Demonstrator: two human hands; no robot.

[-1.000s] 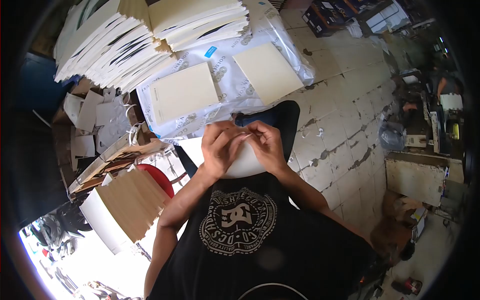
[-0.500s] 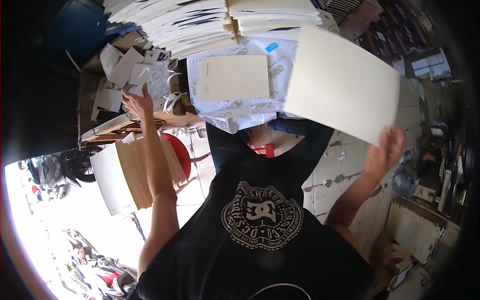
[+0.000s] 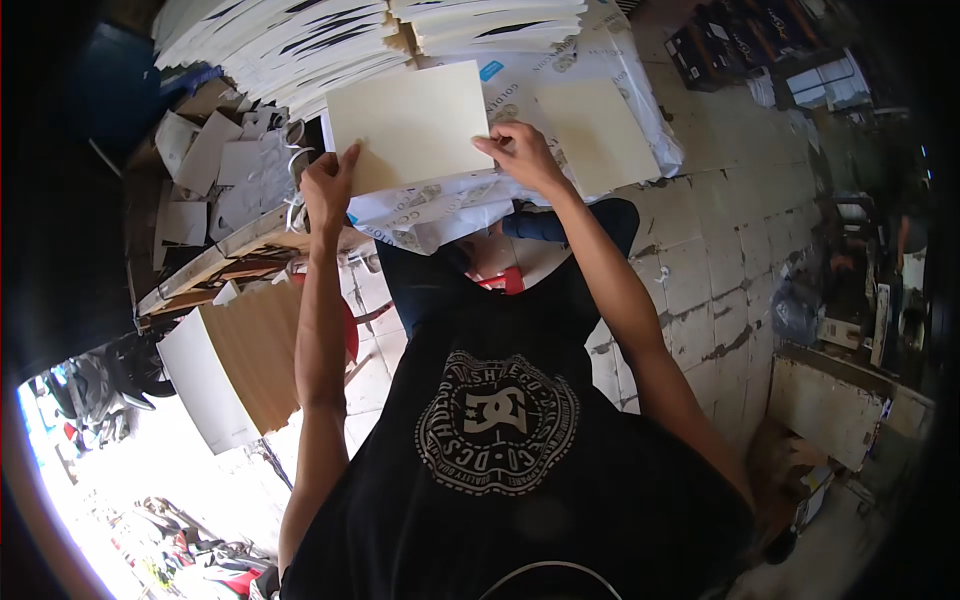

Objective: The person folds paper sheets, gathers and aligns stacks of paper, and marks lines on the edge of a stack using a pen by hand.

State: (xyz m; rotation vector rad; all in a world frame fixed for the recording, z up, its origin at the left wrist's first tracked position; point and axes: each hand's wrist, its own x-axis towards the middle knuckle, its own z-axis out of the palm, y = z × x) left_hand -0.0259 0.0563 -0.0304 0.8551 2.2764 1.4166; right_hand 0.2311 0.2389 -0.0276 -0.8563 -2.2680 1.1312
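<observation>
My left hand (image 3: 327, 192) pinches the lower left corner of a cream sheet (image 3: 408, 122), thumb on top. At the sheet's right edge, near its lower corner, the fingers of my right hand (image 3: 527, 158) close on it. The sheet is over a surface covered in white printed wrapping paper (image 3: 425, 217); whether it lies flat or is slightly raised, I cannot tell. A second cream sheet (image 3: 598, 138) lies on the wrapping to the right, beyond my right hand.
Tall paper stacks (image 3: 290, 48) stand at the back. A wooden bin (image 3: 215, 250) with paper scraps is at left. Below it, a thick paper stack (image 3: 235, 355) rests by a red stool (image 3: 351, 330). Dark boxes (image 3: 740, 40) stand far right.
My left hand has left the scrap bin and taken hold of a sheet. My right hand has come inward from the raised sheet at right. A cream sheet now lies on the right side.
</observation>
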